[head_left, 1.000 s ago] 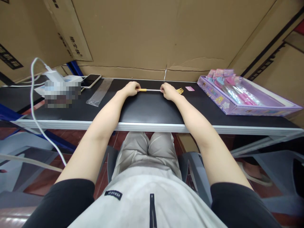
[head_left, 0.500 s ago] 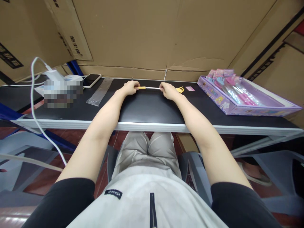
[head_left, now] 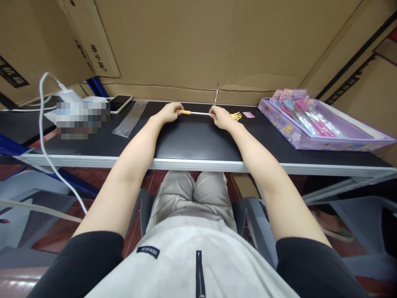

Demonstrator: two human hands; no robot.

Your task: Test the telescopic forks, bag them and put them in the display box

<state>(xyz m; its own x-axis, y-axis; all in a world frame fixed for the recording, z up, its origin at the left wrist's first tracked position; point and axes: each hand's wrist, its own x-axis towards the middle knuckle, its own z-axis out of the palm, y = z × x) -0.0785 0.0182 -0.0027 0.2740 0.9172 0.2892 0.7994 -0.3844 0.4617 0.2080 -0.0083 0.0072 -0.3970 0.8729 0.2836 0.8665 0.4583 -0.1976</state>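
A back scratcher (head_left: 199, 113) with a yellow handle, a thin metal rod and a yellow claw-shaped head lies crosswise between my hands, just over the black tabletop (head_left: 198, 140). My left hand (head_left: 169, 112) is closed around the handle end. Farther right, my right hand (head_left: 221, 117) grips the rod near the head, whose yellow fingers poke out past it. My palms hide parts of the handle and the rod. To the right of the head lies a small pink card (head_left: 248, 114). A clear plastic sleeve (head_left: 130, 120) rests flat to the left of my left hand.
At the right stands a purple display box (head_left: 310, 142) with several packaged pink and blue back scratchers in it. On the left are a phone (head_left: 120, 104), a white charger with its cable (head_left: 43, 124) and a blurred-out item. Cardboard (head_left: 186, 45) walls the back of the table.
My hands keep their hold on the back scratcher. My left hand has shifted very slightly left, showing a bit more of the yellow handle; otherwise little differs.
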